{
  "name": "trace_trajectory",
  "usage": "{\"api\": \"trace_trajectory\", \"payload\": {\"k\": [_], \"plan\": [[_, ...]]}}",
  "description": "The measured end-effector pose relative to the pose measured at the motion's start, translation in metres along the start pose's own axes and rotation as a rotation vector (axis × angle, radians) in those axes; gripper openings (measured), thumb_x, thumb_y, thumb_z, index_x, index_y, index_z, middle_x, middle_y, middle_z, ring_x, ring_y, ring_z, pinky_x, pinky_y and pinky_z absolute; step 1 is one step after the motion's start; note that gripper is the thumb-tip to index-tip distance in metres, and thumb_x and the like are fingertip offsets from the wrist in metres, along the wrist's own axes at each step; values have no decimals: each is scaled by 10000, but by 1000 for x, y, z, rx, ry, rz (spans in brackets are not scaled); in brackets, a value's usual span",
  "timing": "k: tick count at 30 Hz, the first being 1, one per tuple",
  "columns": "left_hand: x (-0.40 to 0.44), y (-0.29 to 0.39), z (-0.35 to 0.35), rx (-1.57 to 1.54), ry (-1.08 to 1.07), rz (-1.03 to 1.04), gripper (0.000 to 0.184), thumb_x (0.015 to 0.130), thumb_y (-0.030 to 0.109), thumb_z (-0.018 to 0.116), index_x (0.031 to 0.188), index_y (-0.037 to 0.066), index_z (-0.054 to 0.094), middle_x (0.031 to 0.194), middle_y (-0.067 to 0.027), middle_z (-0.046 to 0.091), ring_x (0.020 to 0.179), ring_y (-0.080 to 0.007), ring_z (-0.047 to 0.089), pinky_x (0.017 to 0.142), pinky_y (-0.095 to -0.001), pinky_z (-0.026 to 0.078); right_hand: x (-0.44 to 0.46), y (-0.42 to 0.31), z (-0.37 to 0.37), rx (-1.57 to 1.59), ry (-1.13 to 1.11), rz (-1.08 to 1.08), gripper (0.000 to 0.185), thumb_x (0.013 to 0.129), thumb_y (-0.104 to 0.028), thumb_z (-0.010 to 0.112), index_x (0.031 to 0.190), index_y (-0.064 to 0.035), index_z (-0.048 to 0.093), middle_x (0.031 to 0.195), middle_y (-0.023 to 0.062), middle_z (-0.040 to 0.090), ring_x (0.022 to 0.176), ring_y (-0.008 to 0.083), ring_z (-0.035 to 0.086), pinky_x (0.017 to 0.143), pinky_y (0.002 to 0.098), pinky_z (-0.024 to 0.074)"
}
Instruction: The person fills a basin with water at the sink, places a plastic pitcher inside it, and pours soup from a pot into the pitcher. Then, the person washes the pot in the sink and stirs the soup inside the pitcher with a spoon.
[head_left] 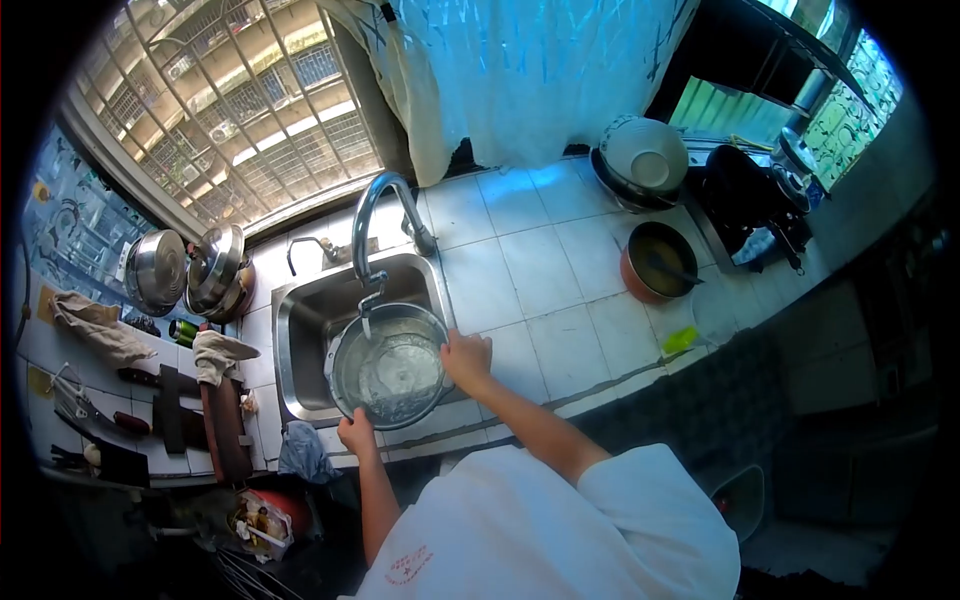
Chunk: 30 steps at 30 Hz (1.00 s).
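A round metal basin point(400, 372) is held over the right part of the steel sink point(300, 345), with water in it. Water runs into it from the curved faucet point(366, 225) above. My left hand point(357, 432) is closed on the basin's near left rim. On its right rim, my right hand point(467, 360) is closed too, fingers over the edge. The basin's underside is hidden.
Metal pots point(215, 270) stand left of the sink. Knives point(180, 420) and cloths point(105, 325) lie on the left counter. A red pot point(658, 262), stacked bowls point(645, 155) and a stove point(740, 210) are at the right. A waste bin point(285, 510) sits below.
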<state>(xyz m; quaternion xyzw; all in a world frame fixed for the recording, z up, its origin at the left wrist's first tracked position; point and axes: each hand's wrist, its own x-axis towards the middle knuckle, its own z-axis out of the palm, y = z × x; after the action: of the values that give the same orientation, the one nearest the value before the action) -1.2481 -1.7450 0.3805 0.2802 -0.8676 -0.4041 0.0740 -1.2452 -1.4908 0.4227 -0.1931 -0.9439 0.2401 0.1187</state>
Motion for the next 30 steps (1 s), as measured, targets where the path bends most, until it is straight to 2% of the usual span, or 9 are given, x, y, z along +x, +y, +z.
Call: {"api": "trace_trajectory", "payload": {"k": [2,4,5,14,20,22,23,25,30], "plan": [[-8,16,-7,-57,-38,-11,329,679,283,578,634,-42,556,585,-151,586,570,-297,562,592,-394,432,6,-5,-13,-62,-176,32,229,801,-282,530,924,-92,562,759,85,623,801,263,591,728,416,382],[-9,19,-8,-76,-30,-4,322,681,280,574,637,-38,563,568,-146,577,561,-290,560,584,-388,431,7,-4,-8,-104,-164,28,230,799,-289,534,931,-104,563,761,80,625,795,261,598,730,414,380],[-6,15,-6,-36,-23,0,317,682,279,575,644,-36,571,573,-143,580,556,-280,562,579,-381,432,5,1,3,-68,-8,-7,188,759,-270,578,831,-97,565,656,98,595,700,289,576,680,430,372],[-7,21,-9,-72,-73,-65,284,669,266,568,673,-16,601,600,-115,608,575,-253,582,606,-367,444,9,1,-3,-109,-165,1,230,787,-294,544,925,-110,554,718,85,631,772,259,592,734,421,370],[-4,11,-3,-40,-39,-30,305,657,276,578,672,-28,598,647,-179,613,623,-322,588,619,-393,443,8,1,-3,-112,-131,-14,231,777,-293,555,910,-104,565,712,90,626,729,269,592,722,423,372],[-4,12,-3,-25,10,39,277,668,221,587,620,-52,577,527,-118,567,498,-197,531,508,-336,410,8,2,-2,-102,-117,-17,238,777,-296,555,914,-102,570,713,90,625,729,271,593,722,423,372],[-4,12,-4,-24,13,33,277,668,221,587,620,-52,577,527,-118,567,498,-197,531,508,-336,410,8,2,-1,-102,-121,-22,238,777,-296,555,914,-102,570,713,90,625,729,271,593,722,423,372],[-9,21,-9,-37,-51,-16,327,660,278,574,659,-49,590,640,-195,604,629,-334,589,622,-400,444,8,2,-1,-88,-106,-27,241,777,-295,554,917,-101,574,704,93,625,728,275,593,720,427,373],[-7,18,-8,-53,-59,-31,344,674,284,562,686,-57,607,662,-201,614,656,-340,604,641,-401,449,8,2,-1,-91,-100,-48,223,774,-285,553,894,-98,568,654,104,621,719,284,592,716,439,371]]}}
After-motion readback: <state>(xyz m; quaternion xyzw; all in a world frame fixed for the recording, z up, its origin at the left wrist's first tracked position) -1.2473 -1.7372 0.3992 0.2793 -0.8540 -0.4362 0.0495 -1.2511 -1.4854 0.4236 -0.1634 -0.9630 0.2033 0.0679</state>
